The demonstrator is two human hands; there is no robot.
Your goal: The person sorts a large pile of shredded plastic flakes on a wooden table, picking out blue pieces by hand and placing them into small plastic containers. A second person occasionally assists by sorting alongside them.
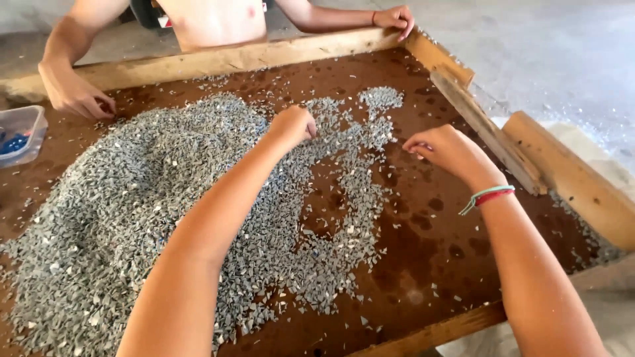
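Forearms come in from the near edge. Left hand [292, 125] is curled loosely, fingertips down in the grey chips [132, 211]; can't tell if it holds any. Right hand [450, 153] is pinched almost closed over bare board just right of the chips; grip contents not visible. Chips: small angular grey fragments, a few pale ones, heaped at left and thinning rightward on a brown tray [423, 264] with a wooden frame. Clear plastic tub [23, 132] with blue bits sits far left. Another person's hands rest at the far edge.
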